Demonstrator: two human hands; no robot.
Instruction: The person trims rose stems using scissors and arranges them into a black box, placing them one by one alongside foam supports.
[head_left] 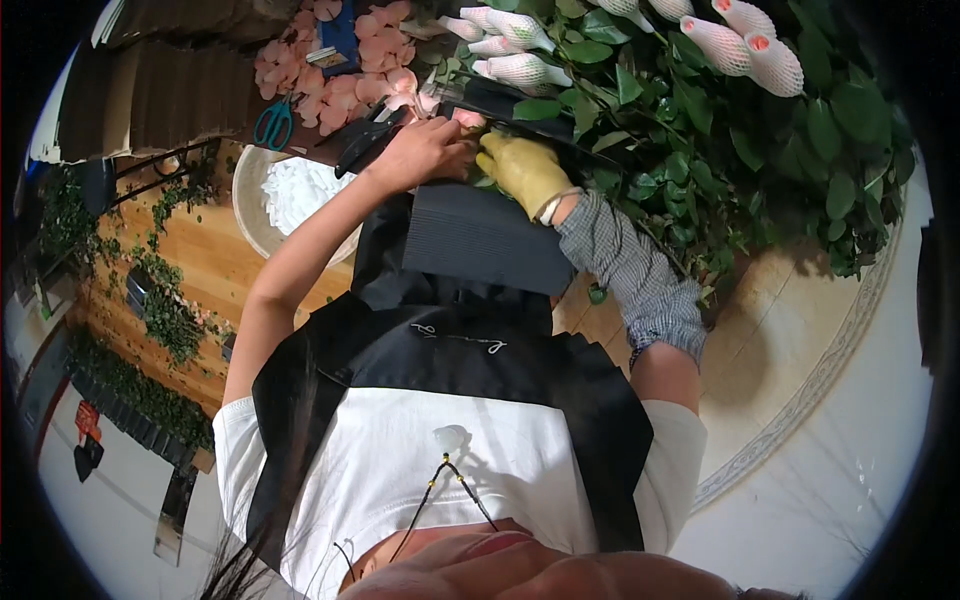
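My bare left hand (pixel 428 150) is closed, its fingers curled down beside a pink rose (pixel 468 118); what lies under its fingertips is hidden. On my right hand (pixel 525 172) is a yellow glove, closed against the rose from the other side, with a bit of green showing below. Both hands meet over the top edge of a black ribbed board (pixel 485 235). A black handled tool (pixel 368 142) lies beside my left wrist. Past it are teal scissors (pixel 273 123) and many loose pink petals (pixel 340 100).
A round basin (pixel 248 205) of white foam-net sleeves (pixel 300 195) stands left. Leafy rose stems (pixel 700 150) pile up at right, several blooms in white nets (pixel 775 65). More netted blooms (pixel 520 70) lie ahead. Brown cardboard (pixel 170 95) is stacked far left; cut greenery (pixel 165 310) litters the wooden floor.
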